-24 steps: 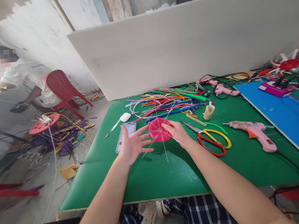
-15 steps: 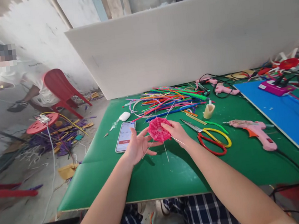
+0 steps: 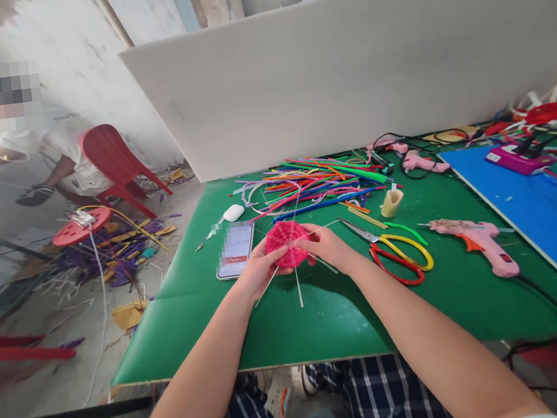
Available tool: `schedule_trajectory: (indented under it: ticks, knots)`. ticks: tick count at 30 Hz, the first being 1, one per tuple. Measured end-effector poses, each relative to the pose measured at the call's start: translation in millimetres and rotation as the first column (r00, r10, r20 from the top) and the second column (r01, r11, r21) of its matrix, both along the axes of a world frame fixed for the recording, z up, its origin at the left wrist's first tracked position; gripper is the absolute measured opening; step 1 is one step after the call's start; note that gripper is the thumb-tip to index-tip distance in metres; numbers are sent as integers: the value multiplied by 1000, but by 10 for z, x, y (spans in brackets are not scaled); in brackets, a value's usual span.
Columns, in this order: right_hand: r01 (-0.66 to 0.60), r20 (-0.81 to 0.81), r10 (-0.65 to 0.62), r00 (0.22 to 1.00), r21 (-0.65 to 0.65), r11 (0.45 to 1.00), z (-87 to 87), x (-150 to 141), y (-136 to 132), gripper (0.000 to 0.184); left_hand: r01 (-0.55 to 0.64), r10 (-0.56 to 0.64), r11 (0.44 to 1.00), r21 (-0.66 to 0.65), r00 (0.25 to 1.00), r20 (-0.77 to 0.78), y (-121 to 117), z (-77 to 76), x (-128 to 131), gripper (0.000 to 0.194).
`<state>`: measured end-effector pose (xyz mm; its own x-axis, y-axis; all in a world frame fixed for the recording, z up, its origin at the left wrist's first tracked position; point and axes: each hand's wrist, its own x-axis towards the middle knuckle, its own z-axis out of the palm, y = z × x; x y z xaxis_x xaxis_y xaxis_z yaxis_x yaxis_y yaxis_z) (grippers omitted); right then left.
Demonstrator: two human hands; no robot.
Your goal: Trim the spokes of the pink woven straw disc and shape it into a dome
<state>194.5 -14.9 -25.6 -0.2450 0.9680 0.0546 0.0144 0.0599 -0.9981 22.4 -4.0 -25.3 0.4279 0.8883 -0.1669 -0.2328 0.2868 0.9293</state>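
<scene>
Between my hands is a pink woven disc (image 3: pixel 287 235), web-like, with several thin pale spokes sticking out past its rim. My left hand (image 3: pixel 261 265) grips its left edge, thumb on the front face and fingers behind. On the right edge, my right hand (image 3: pixel 327 246) pinches it the same way. The disc is held above the green table, tilted toward me. Just left of it lies a phone (image 3: pixel 236 251) with a lit screen. Scissors (image 3: pixel 388 250) with one yellow and one red handle rest right of my right hand.
Colourful pipe cleaners (image 3: pixel 316 184) lie heaped behind the disc. A pink glue gun (image 3: pixel 483 242) with a black cord sits right, beside a blue board (image 3: pixel 536 220). A white case (image 3: pixel 233 213) and a beige cup (image 3: pixel 391 203) stand nearby. A white panel (image 3: pixel 335 88) closes the back. One person sits far left.
My left hand has gone from spread fingers beside the disc to gripping its left edge. The disc has shifted slightly left and turned a little, with my right hand still on it.
</scene>
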Motion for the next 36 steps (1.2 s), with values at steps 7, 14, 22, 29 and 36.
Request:
schedule_trajectory:
  ticks: [7,14,22,29,36]
  knots:
    - [292,615,-416,670,297,909,32,839,-433,41,-165,165,986,3,986,28,101,-38,-53,35]
    - [151,872,-477,113,459,876,-361,1475,-836,35,-165,175,982,-89,977,120,108,22,-69,37]
    - [214,973,-211,94,187,959,-190,1454,-742,35,29,32,985,-170,938,344,49,94,-152,36]
    - [263,957,-159,244,93,960,-116,1435,-828,32,7,40,992,-128,932,359,22,99,-122,28]
    - [370,632,-211,746,-128,920,-84,1241,-945,35,-48,55,998,-36,972,230,-26,91,-67,30]
